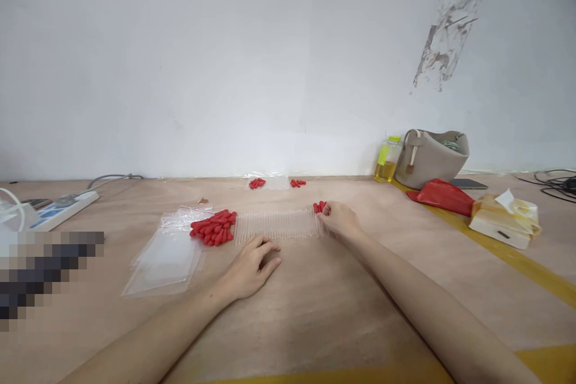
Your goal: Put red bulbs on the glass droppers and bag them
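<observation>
Where the right hand (339, 218) meets red dropper bulbs (317, 208) at the row of clear tubes (281, 224) (grip's clamping: cannot tell), a nudge could scatter them; left hand (252, 267), digits apart, nearby.

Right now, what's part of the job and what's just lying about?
Likely job:
- row of thin clear tubes, left hand beside it
- red bulbs, some at the right hand
- clear plastic bags, probably

Lying about:
- bottle
- grey bag
- red bundle
- tissue pack
- power strip
</observation>
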`<state>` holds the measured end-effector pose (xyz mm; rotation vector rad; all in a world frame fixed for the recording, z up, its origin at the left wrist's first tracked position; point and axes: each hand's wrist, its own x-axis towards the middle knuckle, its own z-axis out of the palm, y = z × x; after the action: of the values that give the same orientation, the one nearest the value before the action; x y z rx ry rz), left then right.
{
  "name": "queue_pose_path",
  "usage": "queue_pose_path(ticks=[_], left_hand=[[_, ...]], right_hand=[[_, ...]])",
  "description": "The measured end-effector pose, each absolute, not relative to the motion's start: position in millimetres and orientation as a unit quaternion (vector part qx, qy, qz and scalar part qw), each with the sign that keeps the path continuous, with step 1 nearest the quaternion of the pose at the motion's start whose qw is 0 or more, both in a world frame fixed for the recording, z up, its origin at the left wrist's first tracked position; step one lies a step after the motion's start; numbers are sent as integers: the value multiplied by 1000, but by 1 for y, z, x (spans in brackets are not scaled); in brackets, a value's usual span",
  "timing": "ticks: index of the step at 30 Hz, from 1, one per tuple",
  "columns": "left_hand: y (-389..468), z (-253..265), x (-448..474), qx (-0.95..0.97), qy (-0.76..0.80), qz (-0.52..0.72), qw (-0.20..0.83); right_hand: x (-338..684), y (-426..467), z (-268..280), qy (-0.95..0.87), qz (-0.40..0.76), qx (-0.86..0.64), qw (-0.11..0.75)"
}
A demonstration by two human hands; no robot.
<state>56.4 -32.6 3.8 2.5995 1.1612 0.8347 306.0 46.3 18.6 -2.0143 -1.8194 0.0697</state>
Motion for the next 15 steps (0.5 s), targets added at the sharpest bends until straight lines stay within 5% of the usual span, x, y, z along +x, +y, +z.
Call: queue_pose_path(ticks=[15], left_hand=[[-32, 4, 56, 876, 385, 275, 91]], right_hand=[[295, 45, 22, -656, 34, -740, 143]])
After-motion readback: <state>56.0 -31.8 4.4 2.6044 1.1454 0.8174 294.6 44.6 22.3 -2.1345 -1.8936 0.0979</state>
